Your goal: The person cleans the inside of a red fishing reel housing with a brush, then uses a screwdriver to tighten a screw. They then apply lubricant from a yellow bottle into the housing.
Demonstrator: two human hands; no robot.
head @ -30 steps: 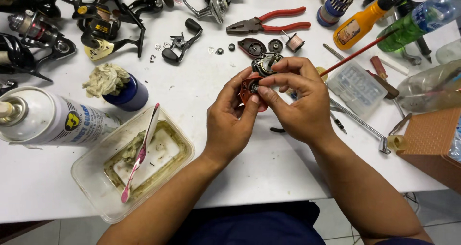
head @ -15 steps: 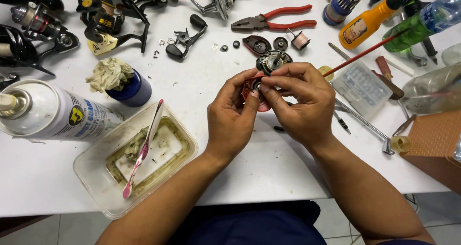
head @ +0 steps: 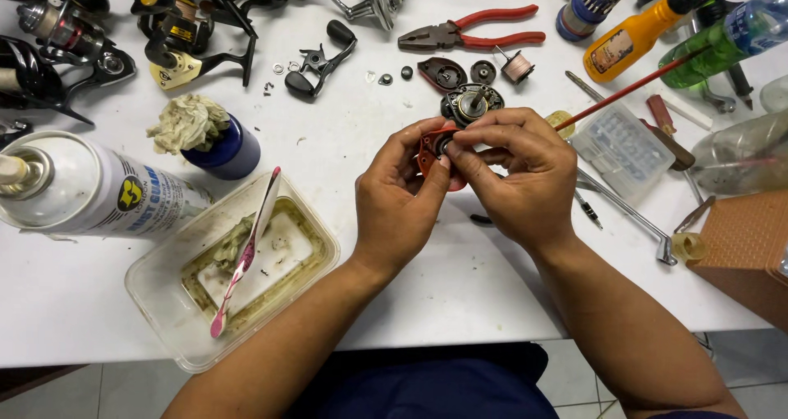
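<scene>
Two hands meet over the middle of the white bench [head: 460,279], holding a small red reel side plate [head: 428,150] between them. Left hand [head: 398,201]: grip pressed together on the plate's near edge, thumb on top. Right hand [head: 517,177]: fingertips pinching a small dark part at the plate's centre; the part is too hidden to identify. Just beyond the hands lies a black reel body [head: 472,103]; red-handled pliers [head: 476,35] rest further toward the far edge. Toward the near left corner sits a clear plastic tub [head: 156,292] with greasy residue and a pink toothbrush [head: 246,255] leaning in it. A spray can [head: 107,191] lies at the left edge.
</scene>
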